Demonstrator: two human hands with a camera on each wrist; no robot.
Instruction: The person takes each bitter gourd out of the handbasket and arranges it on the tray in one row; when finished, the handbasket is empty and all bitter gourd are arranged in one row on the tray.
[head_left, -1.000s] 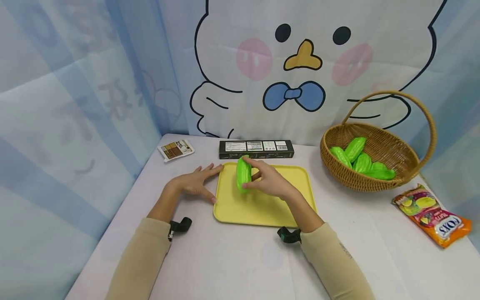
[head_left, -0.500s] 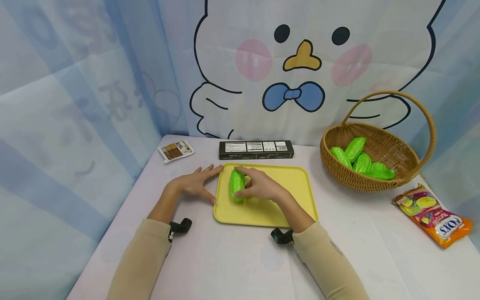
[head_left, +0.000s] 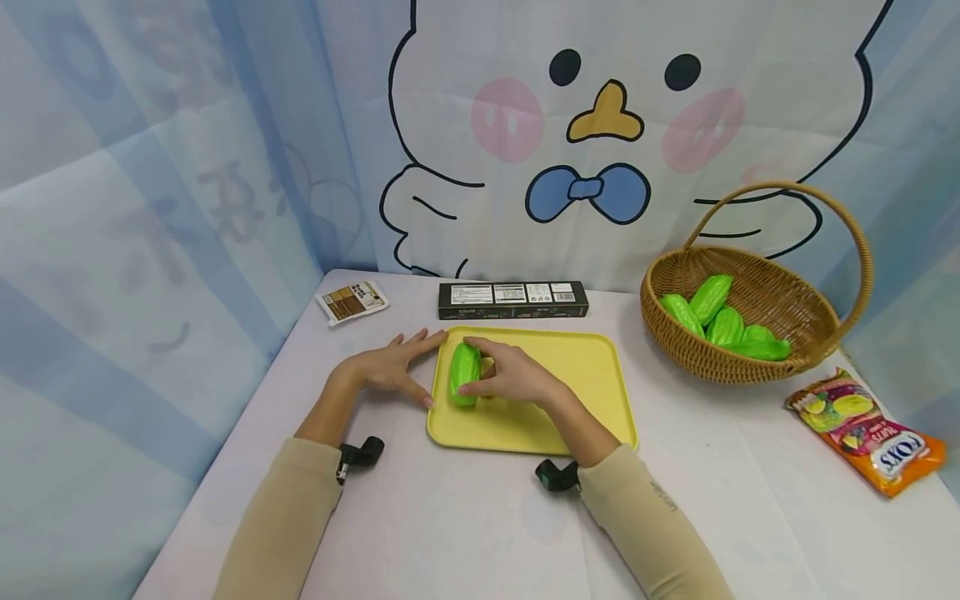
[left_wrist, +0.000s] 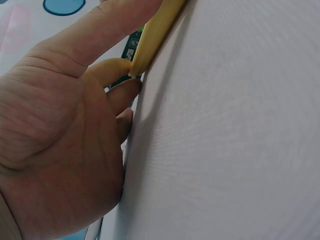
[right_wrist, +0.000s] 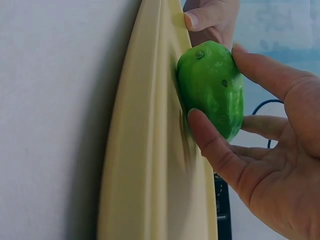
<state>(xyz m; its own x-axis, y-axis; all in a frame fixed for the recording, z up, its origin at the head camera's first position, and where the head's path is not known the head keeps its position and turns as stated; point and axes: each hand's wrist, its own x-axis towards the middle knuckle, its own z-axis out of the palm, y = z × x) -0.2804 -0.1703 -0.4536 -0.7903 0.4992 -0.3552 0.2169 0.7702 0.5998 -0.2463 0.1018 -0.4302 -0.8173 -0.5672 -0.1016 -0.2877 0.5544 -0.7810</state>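
Just past two o'clock from the tray's middle, a woven wicker basket (head_left: 720, 368) with an arched handle holds at least five bumpy green gourds (head_left: 709, 298). The flat yellow tray (head_left: 555, 417), round-cornered and low-rimmed, has a single gourd (head_left: 461, 375), glossy and oblong, at its nine o'clock side, lengthwise toward twelve. The right hand (head_left: 517, 373) pinches it between thumb and fingers. The left hand (head_left: 390, 367) is spread, touching the nine o'clock rim. A dark oblong box (head_left: 513, 300) lies at twelve.
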